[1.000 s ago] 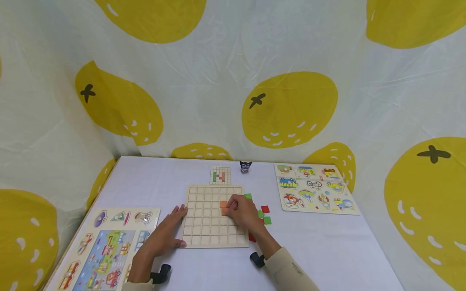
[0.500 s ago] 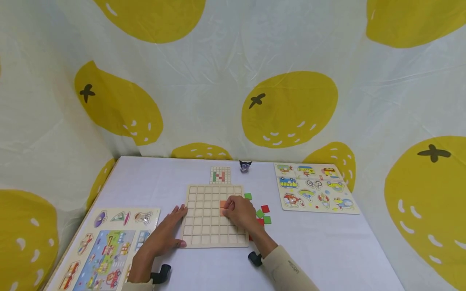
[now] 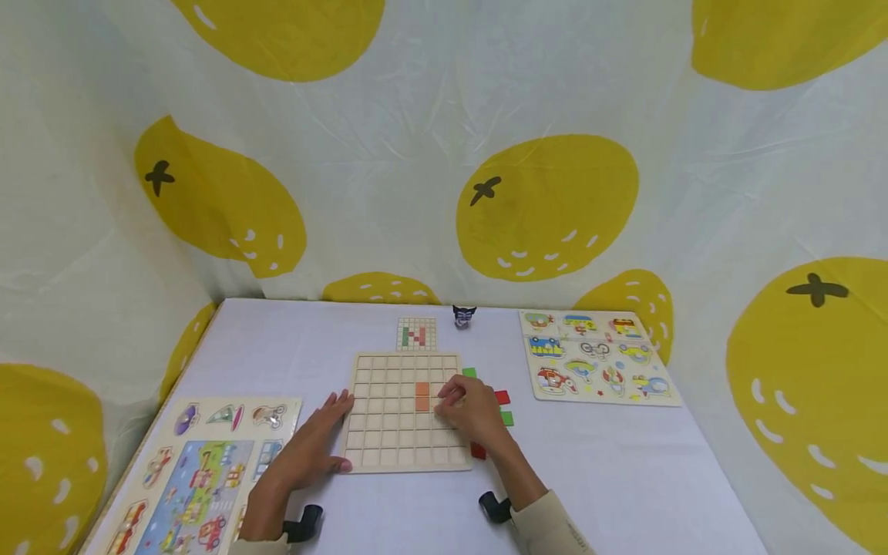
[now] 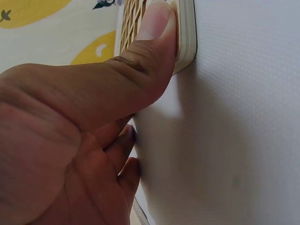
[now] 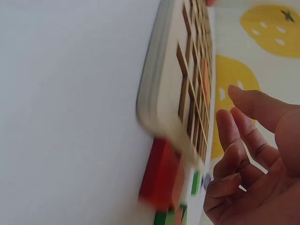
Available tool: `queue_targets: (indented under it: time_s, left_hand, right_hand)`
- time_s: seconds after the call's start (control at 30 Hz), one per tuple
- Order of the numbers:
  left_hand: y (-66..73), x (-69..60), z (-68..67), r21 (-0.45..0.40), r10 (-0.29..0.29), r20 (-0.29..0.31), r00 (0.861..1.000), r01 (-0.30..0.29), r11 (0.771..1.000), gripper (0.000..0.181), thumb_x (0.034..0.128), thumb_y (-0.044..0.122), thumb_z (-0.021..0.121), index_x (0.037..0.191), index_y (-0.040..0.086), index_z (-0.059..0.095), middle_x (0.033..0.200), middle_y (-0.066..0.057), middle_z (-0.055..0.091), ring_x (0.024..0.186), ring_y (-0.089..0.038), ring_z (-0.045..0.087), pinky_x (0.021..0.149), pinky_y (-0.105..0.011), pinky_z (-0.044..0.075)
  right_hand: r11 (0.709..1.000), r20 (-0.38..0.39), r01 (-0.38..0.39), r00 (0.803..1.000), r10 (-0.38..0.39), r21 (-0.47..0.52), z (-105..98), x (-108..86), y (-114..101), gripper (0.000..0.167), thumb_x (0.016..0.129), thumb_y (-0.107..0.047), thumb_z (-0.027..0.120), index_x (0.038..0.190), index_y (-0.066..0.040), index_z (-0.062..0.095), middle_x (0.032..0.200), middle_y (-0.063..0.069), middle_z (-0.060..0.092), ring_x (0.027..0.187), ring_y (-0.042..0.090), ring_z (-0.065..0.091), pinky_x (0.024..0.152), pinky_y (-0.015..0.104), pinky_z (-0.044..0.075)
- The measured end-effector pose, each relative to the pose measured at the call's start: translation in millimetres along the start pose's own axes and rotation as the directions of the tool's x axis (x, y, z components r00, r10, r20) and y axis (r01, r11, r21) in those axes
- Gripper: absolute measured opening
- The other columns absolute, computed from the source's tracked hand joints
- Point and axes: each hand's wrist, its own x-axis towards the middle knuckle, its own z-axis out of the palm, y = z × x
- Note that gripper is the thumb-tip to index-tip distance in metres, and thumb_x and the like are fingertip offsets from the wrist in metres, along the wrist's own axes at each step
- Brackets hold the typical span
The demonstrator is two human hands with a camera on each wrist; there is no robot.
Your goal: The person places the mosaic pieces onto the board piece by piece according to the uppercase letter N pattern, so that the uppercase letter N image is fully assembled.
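Observation:
A wooden grid board [image 3: 388,460] lies flat on the table. Two orange square tiles [image 3: 422,404] sit in neighbouring cells, one above the other. My left hand [image 3: 312,447] rests at the board's left side with fingers extended; in the left wrist view its thumb [image 4: 154,21] presses on the board's rim. Over the right part of the board hovers my right hand [image 3: 475,412], fingers loosely bent. The right wrist view shows its thumb and fingers apart, nothing between them. Red tiles [image 3: 479,450] and green tiles [image 3: 508,418] lie along the board's right side, partly hidden by that hand.
Behind the board lies a small pattern card [image 3: 416,334] with green and red squares, beside a small dark figurine [image 3: 463,317]. One vehicle puzzle [image 3: 600,356] lies at back right, another picture puzzle [image 3: 201,486] at front left. A fruit-print curtain [image 3: 388,185] hangs behind.
My right hand has let go of the lower orange tile and drawn back to the right, uncovering both tiles. The left hand has stayed at the board's edge.

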Motion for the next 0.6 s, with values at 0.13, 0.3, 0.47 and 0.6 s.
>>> queue_targets:
  time_s: [0.13, 0.3, 0.47, 0.6]
  left_hand:
    - [-1.5, 0.1, -0.2, 0.000, 0.007, -0.001, 1.000, -0.007, 1.000, 0.116, 0.0690, 0.011, 0.096, 0.166, 0.006, 0.033, 0.176, -0.013, 0.027, 0.165, -0.039, 0.017, 0.135, -0.060, 0.017]
    - [-3.7, 2.1, 2.6, 0.004, 0.006, -0.007, 1.000, -0.006, 1.000, 0.117, 0.0677, 0.011, 0.097, 0.166, 0.007, 0.034, 0.176, -0.013, 0.028, 0.165, -0.040, 0.019, 0.135, -0.059, 0.018]
    - [-4.6, 2.4, 3.3, -0.004, 0.007, -0.008, 1.000, -0.007, 1.000, 0.117, 0.0672, 0.010, 0.097, 0.166, 0.007, 0.035, 0.176, -0.013, 0.028, 0.165, -0.040, 0.019, 0.135, -0.059, 0.018]
    - [-4.8, 2.2, 2.5, -0.006, 0.014, -0.004, 1.000, -0.014, 1.000, 0.116, 0.0674, 0.011, 0.097, 0.166, 0.006, 0.035, 0.175, -0.014, 0.028, 0.165, -0.040, 0.018, 0.134, -0.060, 0.018]
  right_hand:
    - [1.000, -0.025, -0.030, 0.999, 0.031, 0.004, -16, -7.5, 11, 0.019, 0.087, -0.017, 0.086, 0.102, -0.015, 0.074, 0.086, -0.001, 0.070, 0.077, 0.018, 0.058, 0.056, 0.027, 0.049]
    - [0.996, -0.053, -0.086, 0.995, 0.085, -0.025, -32, -15.9, 25, 0.022, 0.084, -0.014, 0.088, 0.103, -0.018, 0.076, 0.095, -0.001, 0.074, 0.091, 0.019, 0.061, 0.066, 0.027, 0.053]
    - [0.994, -0.017, -0.071, 0.997, 0.070, -0.084, -39, -23.7, 34, 0.028, 0.081, -0.012, 0.091, 0.105, -0.017, 0.078, 0.102, 0.000, 0.074, 0.097, 0.020, 0.064, 0.077, 0.028, 0.057]
    - [0.991, 0.001, -0.028, 1.000, 0.028, -0.128, -39, -28.7, 39, 0.028, 0.081, -0.012, 0.092, 0.105, -0.018, 0.077, 0.100, -0.001, 0.074, 0.096, 0.019, 0.064, 0.081, 0.030, 0.056]
